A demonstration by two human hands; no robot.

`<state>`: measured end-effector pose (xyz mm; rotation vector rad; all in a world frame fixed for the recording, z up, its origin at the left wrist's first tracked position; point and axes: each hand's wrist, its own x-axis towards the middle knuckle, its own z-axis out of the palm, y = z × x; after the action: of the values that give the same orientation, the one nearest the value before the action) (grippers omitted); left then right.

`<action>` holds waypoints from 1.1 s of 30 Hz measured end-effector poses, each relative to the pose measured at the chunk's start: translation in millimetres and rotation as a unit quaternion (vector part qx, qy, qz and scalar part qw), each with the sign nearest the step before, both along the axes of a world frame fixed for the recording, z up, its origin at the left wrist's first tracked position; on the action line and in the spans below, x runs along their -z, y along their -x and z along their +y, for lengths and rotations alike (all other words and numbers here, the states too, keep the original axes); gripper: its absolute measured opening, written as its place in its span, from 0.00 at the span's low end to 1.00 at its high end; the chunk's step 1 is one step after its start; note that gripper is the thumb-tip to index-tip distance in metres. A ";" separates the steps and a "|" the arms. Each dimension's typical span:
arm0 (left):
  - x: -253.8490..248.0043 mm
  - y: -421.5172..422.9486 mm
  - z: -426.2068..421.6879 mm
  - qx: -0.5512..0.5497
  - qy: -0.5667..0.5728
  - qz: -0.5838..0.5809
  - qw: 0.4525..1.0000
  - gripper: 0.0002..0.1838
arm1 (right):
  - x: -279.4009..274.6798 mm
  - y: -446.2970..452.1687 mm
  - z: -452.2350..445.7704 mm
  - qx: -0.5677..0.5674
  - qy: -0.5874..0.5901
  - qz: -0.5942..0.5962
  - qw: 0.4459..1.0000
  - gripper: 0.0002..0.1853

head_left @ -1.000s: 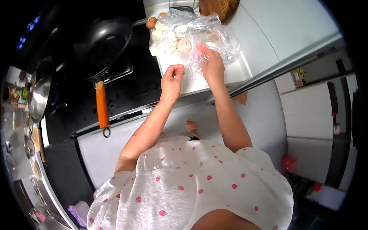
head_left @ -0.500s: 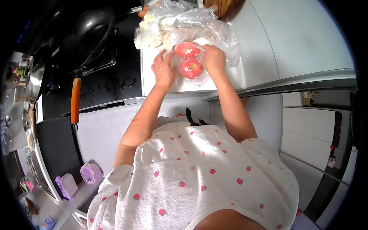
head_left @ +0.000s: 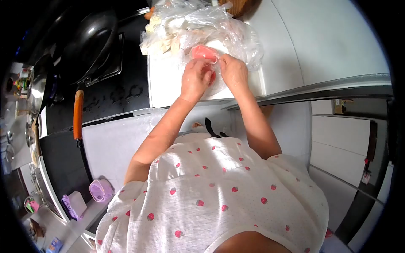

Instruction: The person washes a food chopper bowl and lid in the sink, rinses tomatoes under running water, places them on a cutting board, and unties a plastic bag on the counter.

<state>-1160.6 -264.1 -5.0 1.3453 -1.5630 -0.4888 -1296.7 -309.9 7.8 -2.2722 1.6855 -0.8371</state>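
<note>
Two red tomatoes lie in a clear plastic bag (head_left: 218, 86) on the white counter. The farther tomato (head_left: 204, 53) shows through the film, while the nearer tomato (head_left: 212, 77) is mostly covered by my left hand (head_left: 195, 80). My left fingers are curled over that nearer tomato. On the right side of the bag, my right hand (head_left: 234, 74) is closed in a pinch on the plastic, close beside the tomatoes.
Behind the tomatoes sits a heap of crumpled clear bags (head_left: 211, 25) with pale food in it. A wooden board (head_left: 238, 6) stands at the back. On the left, a black wok (head_left: 90, 46) rests on the stove, its orange handle (head_left: 78, 114) sticking out past the front edge.
My left hand has moved right, from beside the bag onto the nearer tomato, now covering most of it. My right hand stays pinched on the bag, slightly lower.
</note>
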 end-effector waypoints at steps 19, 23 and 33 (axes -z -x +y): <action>28.0 -23.3 -9.0 -0.118 -0.045 -0.071 0.990 0.05 | 25.7 25.1 -85.3 0.053 -0.101 -0.098 0.989 0.14; 24.9 -24.8 -8.9 -0.118 -0.064 -0.076 0.988 0.06 | 10.4 17.0 -84.6 0.095 -0.130 -0.194 0.968 0.11; 20.8 -27.4 -24.9 -0.136 -0.113 0.007 0.984 0.03 | -21.2 32.5 -42.4 0.112 0.187 0.078 0.973 0.14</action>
<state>-1133.3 -289.0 -25.7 1.6968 -1.3148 -0.5146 -1329.2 -352.2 29.0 -2.4721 2.0321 -1.1368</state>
